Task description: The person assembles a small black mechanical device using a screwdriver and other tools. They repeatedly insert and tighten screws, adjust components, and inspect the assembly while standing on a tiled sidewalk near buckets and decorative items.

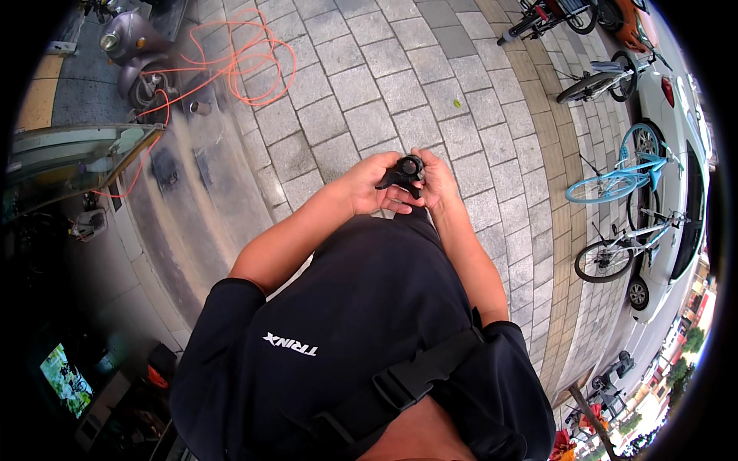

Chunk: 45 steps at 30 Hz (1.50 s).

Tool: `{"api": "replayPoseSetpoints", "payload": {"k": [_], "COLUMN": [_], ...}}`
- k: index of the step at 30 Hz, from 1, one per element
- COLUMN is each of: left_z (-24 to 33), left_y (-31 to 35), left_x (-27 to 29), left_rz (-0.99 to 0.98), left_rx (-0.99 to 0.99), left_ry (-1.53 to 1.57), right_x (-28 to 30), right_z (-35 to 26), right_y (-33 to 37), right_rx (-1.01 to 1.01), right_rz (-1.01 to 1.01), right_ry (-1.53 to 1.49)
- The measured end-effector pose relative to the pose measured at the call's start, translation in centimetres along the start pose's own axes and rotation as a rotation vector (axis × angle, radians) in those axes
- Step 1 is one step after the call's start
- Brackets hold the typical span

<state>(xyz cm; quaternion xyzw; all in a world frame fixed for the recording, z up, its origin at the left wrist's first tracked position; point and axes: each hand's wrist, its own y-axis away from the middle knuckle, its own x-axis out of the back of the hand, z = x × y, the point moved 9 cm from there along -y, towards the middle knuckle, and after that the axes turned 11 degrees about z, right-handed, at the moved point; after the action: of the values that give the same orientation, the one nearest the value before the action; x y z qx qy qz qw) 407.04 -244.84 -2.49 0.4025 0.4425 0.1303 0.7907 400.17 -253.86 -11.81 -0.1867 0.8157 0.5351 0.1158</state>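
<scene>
Grey paving stones (384, 92) carry an orange cable (246, 61) coiled toward their far left corner. Both the left hand (367, 184) and right hand (438, 180) curl their fingers closed around a small black bicycle shifter (403, 172).

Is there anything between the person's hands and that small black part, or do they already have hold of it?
Nothing visible stands between them. The left hand and the right hand both already hold the small black part, at chest height above the grey paving.
</scene>
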Motion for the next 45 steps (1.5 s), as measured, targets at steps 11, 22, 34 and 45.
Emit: {"api": "replayPoseSetpoints", "payload": {"k": [11,22,34,45], "left_z": [0.9,0.4,-0.5,-0.4], "left_y": [1.1,0.7,0.3,0.1], "left_x": [-1.2,0.2,0.8,0.7], "left_rz": [0.083,0.140,0.059,0.119], "left_rx": [0.017,0.007,0.066,0.082], "left_ry": [-0.036,0.004,0.058,0.111], "right_x": [-2.3,-3.2,-3.2,-3.2], "right_z": [0.7,0.9,1.7,2.7], "right_y": [2.1,2.4,3.4,3.6], "right_rx": [-0.067,-0.076,-0.082,-0.163], "right_rz": [0.026,-0.083,-0.026,-0.043], "right_ry": [-0.073,-0.058,0.067,0.028]}}
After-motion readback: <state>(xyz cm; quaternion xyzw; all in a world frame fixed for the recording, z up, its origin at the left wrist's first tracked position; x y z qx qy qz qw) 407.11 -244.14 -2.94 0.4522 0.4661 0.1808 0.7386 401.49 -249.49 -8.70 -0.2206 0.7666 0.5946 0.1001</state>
